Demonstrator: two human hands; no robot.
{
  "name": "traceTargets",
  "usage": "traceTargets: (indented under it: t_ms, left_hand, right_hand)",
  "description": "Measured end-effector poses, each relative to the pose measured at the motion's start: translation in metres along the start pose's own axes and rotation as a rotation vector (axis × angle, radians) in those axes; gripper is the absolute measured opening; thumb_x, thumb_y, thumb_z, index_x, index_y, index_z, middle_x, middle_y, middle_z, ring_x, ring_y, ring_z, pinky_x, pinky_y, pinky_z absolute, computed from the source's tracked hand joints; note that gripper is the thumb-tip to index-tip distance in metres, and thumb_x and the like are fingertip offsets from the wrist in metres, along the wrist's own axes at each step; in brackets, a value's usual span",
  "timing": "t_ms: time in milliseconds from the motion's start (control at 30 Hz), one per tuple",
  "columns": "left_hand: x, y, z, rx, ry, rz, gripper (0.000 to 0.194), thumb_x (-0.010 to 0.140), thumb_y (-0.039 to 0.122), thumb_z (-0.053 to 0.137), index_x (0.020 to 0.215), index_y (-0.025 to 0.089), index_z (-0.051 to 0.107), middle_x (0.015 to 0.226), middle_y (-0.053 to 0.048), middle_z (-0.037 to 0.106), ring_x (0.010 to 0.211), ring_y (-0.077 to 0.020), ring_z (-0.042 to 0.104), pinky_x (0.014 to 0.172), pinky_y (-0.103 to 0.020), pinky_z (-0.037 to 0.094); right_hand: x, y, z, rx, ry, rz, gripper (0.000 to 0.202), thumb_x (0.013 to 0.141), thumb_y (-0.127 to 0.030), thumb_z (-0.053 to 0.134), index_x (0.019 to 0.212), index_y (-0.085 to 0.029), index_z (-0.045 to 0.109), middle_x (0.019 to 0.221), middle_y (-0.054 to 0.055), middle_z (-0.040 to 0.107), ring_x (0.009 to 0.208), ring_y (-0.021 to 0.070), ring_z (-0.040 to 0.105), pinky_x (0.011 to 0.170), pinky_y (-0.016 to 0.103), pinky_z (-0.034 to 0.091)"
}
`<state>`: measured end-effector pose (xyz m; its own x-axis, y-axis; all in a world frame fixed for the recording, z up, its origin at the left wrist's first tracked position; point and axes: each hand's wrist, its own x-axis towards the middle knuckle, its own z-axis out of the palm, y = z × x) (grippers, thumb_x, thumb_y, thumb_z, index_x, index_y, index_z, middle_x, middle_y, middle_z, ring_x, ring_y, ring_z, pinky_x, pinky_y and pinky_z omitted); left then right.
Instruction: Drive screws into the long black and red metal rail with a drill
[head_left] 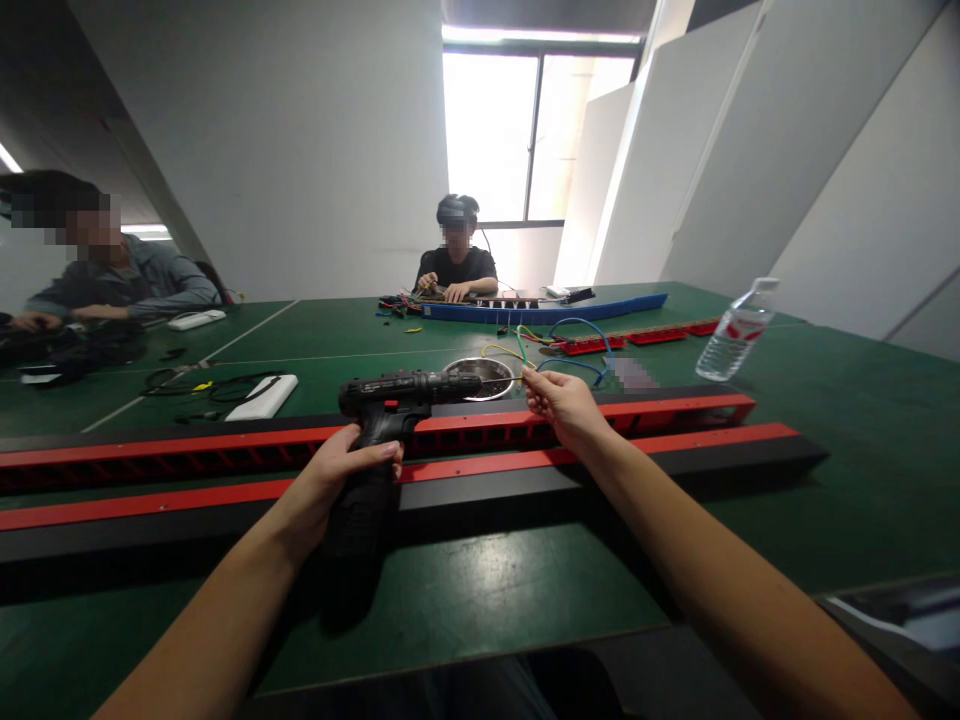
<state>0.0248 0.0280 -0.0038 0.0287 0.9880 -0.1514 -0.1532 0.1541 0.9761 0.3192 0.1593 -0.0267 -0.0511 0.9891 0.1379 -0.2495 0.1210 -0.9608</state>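
My left hand (341, 470) grips the handle of a black cordless drill (397, 395), held level with its nose pointing right. My right hand (562, 405) is raised just right of the drill's tip, its fingers pinched on a thin yellow-green wire (517, 350) that trails back toward the bowl. Below both hands lie two long red-and-black rails (660, 440) running across the green table (487, 590).
A metal bowl (491, 368) sits behind the drill, with blue and yellow wires (585, 345) beside it. A water bottle (735, 330) stands at right, a white box (262, 397) and cables at left. One person sits across the table, another at far left.
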Motion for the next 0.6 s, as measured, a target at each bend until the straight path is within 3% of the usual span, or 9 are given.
traceTargets:
  t_ms: [367,600]
  left_hand:
    - [0.0019,-0.0008,0.0002,-0.02,0.0,-0.01,0.03,0.076,0.027,0.084,0.096,0.014,0.065,0.082,-0.005,0.067,0.067,-0.0132,0.064,0.058,-0.021,0.052]
    - [-0.0003,0.0022,0.0007,-0.032,-0.007,-0.017,0.029,0.074,0.027,0.085,0.093,0.013,0.067,0.078,-0.005,0.068,0.065,-0.0145,0.064,0.056,-0.022,0.052]
  right_hand:
    - [-0.0003,-0.0019,-0.0009,0.044,-0.028,0.015,0.042,0.06,-0.047,0.096,0.075,-0.016,0.072,0.07,0.002,0.067,0.057,0.0077,0.054,0.054,0.021,0.043]
    - [-0.0001,-0.0015,-0.0009,-0.03,-0.01,-0.011,0.045,0.063,-0.054,0.092,0.069,-0.016,0.067,0.065,0.002,0.064,0.055,0.0094,0.053,0.051,0.024,0.041]
